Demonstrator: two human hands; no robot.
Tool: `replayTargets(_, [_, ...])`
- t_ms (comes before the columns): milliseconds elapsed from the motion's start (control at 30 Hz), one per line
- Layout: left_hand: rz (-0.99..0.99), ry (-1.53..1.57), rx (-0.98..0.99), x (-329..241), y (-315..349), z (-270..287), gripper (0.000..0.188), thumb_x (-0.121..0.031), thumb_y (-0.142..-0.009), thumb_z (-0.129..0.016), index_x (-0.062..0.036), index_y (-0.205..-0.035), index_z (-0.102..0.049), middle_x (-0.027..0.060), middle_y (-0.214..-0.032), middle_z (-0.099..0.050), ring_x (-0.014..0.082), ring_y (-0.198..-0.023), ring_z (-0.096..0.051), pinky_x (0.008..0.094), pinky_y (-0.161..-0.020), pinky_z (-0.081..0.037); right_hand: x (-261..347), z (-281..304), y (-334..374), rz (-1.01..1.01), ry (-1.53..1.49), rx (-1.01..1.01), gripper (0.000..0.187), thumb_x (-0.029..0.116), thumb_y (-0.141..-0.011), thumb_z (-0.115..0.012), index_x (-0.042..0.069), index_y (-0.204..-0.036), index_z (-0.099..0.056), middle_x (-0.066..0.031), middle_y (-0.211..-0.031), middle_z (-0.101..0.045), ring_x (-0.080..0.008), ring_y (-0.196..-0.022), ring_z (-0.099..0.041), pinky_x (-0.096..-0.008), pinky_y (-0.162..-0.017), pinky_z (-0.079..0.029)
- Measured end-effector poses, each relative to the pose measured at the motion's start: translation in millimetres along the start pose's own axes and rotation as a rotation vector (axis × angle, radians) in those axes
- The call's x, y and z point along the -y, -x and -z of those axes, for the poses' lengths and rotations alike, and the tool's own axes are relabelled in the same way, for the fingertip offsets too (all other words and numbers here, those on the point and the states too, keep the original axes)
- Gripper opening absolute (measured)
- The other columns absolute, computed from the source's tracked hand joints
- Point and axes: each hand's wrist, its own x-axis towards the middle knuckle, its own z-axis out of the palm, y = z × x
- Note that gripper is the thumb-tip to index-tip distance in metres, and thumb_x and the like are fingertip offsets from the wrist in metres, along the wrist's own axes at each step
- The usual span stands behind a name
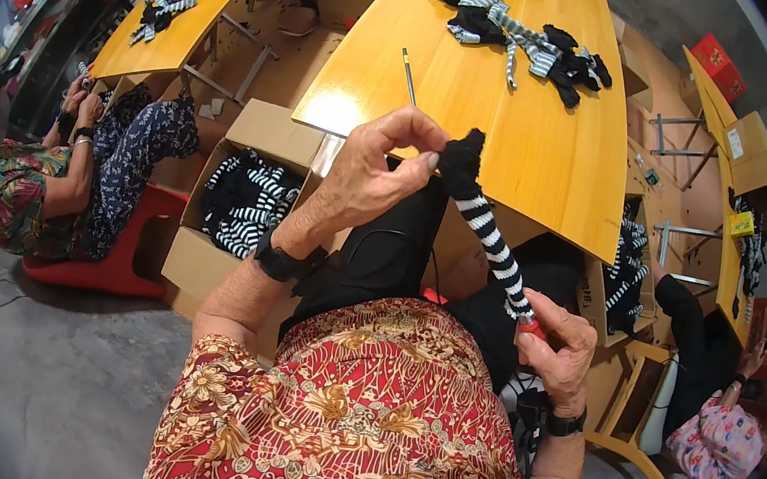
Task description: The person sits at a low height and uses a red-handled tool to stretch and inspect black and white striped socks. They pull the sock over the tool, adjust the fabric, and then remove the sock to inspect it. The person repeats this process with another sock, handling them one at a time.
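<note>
A black-and-white striped knitted tube (491, 236) with a fuzzy black end stretches diagonally between my two hands, above my lap. My left hand (375, 164) is closed in a pinch at the black end, thumb against forefinger. At the lower striped end my right hand (558, 349) wraps its fingers round a red handle (531, 329); the rest of that tool is hidden, and the tube's edge sits right beside it. Loose striped knitted pieces (532, 42) with black ends lie heaped on the yellow table (368, 56) in front of me.
A thin rod (408, 75) lies on the table. Open cardboard boxes of striped knits stand at my left (208, 261) and right (595, 294). One person (45, 188) sits far left on a red chair (102, 267); another (718, 439) sits at right beside a wooden chair (627, 403).
</note>
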Motion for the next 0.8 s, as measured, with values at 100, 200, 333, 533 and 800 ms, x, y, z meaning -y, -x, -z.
replayTargets(100, [-0.213, -0.045, 0.038, -16.4, -10.5, 2.7, 0.036, -0.016, -0.083, -0.073, -0.0048, -0.116, -0.064, 0.0107, -0.120, -0.064, 0.0247, -0.119, -0.057, 0.0355, -0.101, -0.044, 3.8, -0.9, -0.2, -0.189, -0.277, 0.003, 0.049, -0.001, -0.077, -0.064, 0.001, -0.126, -0.062, -0.0036, -0.074, -0.064, -0.0063, -0.054, -0.054, -0.0211, -0.049, -0.043])
replayTargets(200, [-0.242, -0.020, 0.235, -19.2, -17.8, 11.3, 0.047, -0.019, -0.079, -0.076, -0.0079, -0.123, -0.062, 0.0129, -0.124, -0.063, 0.0270, -0.128, -0.049, 0.0385, -0.109, -0.036, 2.1, 0.3, 2.0, -0.247, -0.511, 0.021, 0.048, -0.002, -0.080, -0.062, -0.001, -0.127, -0.059, -0.0070, -0.077, -0.065, -0.0086, -0.057, -0.058, -0.0208, -0.047, -0.044])
replayTargets(333, [0.018, 0.279, 0.231, -13.0, -14.7, 10.3, 0.039, -0.012, -0.084, -0.072, -0.0022, -0.121, -0.063, 0.0102, -0.112, -0.066, 0.0207, -0.112, -0.060, 0.0346, -0.101, -0.045, -7.1, -6.8, 1.2, -0.212, -0.775, 0.001, 0.047, -0.004, -0.082, -0.061, -0.005, -0.129, -0.056, -0.0127, -0.087, -0.067, -0.0135, -0.066, -0.063, -0.0216, -0.046, -0.048])
replayTargets(533, [0.077, 0.537, 0.107, -11.0, -13.4, -7.1, 0.022, -0.012, -0.093, -0.065, 0.0035, -0.109, -0.061, 0.0053, -0.099, -0.068, 0.0104, -0.092, -0.064, 0.0234, -0.083, -0.052, -5.4, -10.3, -0.2, -0.188, -0.793, 0.028, 0.047, -0.002, -0.083, -0.062, -0.006, -0.130, -0.055, -0.0139, -0.085, -0.066, -0.0130, -0.063, -0.061, -0.0221, -0.049, -0.049])
replayTargets(800, [0.052, 0.302, 0.078, -15.8, -21.0, -4.9, 0.016, -0.014, -0.092, -0.068, 0.0002, -0.098, -0.065, -0.0019, -0.088, -0.064, 0.0047, -0.082, -0.056, 0.0212, -0.073, -0.046, 6.3, -7.3, -4.1, -0.196, -0.640, -0.043, 0.045, 0.002, -0.082, -0.064, -0.005, -0.127, -0.058, -0.0119, -0.080, -0.066, -0.0107, -0.058, -0.058, -0.0222, -0.051, -0.049])
